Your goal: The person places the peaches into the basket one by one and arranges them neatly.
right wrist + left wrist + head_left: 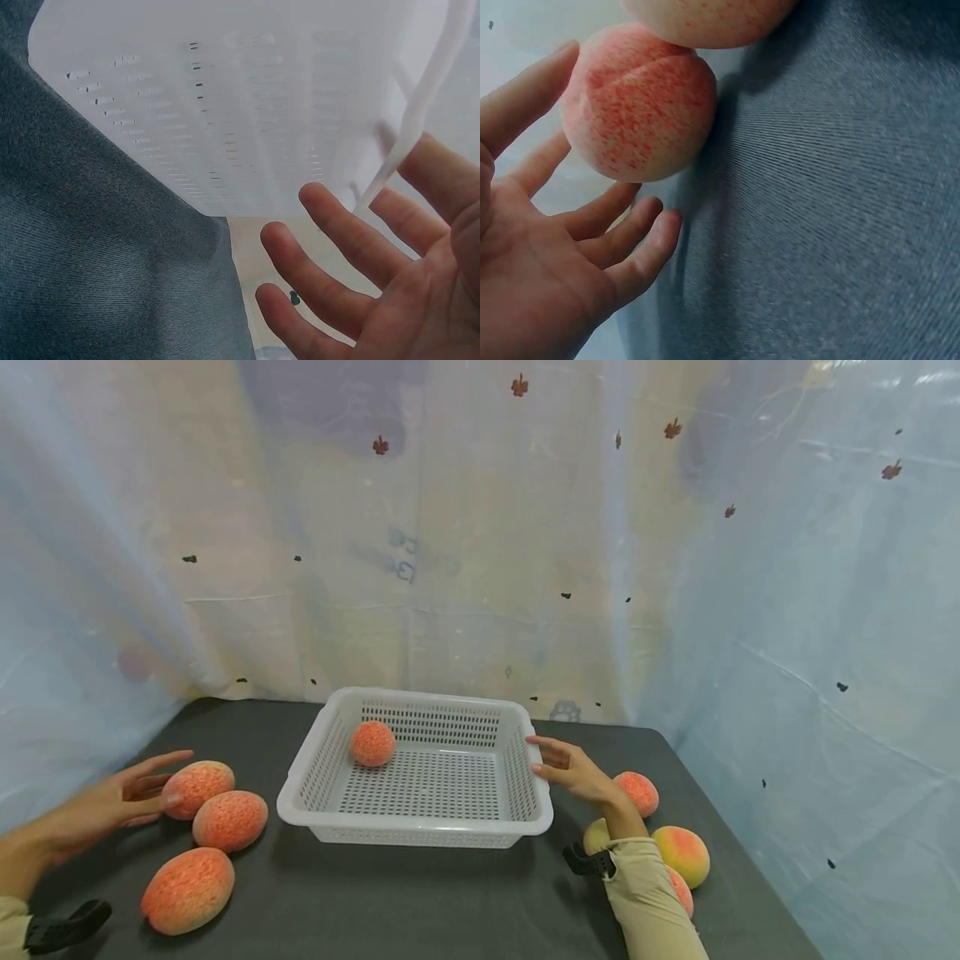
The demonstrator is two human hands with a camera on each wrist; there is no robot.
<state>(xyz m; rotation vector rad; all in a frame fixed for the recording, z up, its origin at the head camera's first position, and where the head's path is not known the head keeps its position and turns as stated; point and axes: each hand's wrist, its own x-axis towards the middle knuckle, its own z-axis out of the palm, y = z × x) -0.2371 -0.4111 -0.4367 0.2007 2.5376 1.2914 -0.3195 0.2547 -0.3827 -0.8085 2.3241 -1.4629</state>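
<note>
My left hand (123,802) reaches to the left-hand peach (197,788), a red-speckled fruit. In the left wrist view the thumb and fingers spread around one side of that peach (641,105), not closed on it; whether they touch it I cannot tell. At the right end of a white slotted plastic basket (416,821), my right hand (573,771) has its fingers loosely extended at the rim. The right wrist view shows the basket's side wall (225,112), with some fingers beside it and one at the rim. One peach (372,743) lies inside, toward the back left.
Two more peaches, one in the middle (230,821) and one nearer (187,891), lie left of the basket. By the right forearm are a red peach (637,793), a yellow-red one (682,856) and others partly hidden. A plastic curtain (465,568) hangs behind the dark table (390,902).
</note>
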